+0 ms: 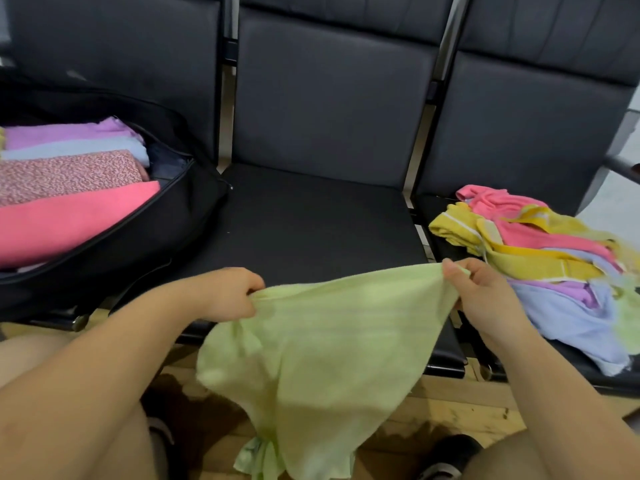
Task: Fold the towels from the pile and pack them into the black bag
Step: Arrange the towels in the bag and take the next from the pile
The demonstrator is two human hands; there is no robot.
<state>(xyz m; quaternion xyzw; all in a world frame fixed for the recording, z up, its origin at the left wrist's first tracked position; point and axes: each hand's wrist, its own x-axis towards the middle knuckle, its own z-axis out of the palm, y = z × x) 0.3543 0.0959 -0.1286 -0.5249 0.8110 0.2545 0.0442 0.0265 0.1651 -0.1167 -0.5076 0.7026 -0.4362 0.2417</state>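
A person seated before a row of black padded chairs [332, 109] holds a light green towel [311, 348] stretched between both hands, its top edge level with the front of the middle seat [311, 223] and the rest hanging toward the wooden floor [460, 407]. The left hand [228, 292] has its fingers curled round one upper corner; the right hand [485, 292] pinches the opposite corner between thumb and fingers — both grip the cloth. On the left-hand seat, the black bag [145, 244] lies unzipped and open, and inside it folded towels sit side by side: a bright pink towel [69, 223] nearest the person, then a pink speckled towel [65, 174], a pale blue towel [76, 148] and a lilac towel [69, 131] farthest back. On the right-hand seat rests the pile [540, 258] of unfolded towels — pink, mustard yellow with pale stripes, lilac, pale blue and a bit of green, heaped loosely and touching one another, with the pale blue one drooping over the seat's front edge, just beside the right hand.
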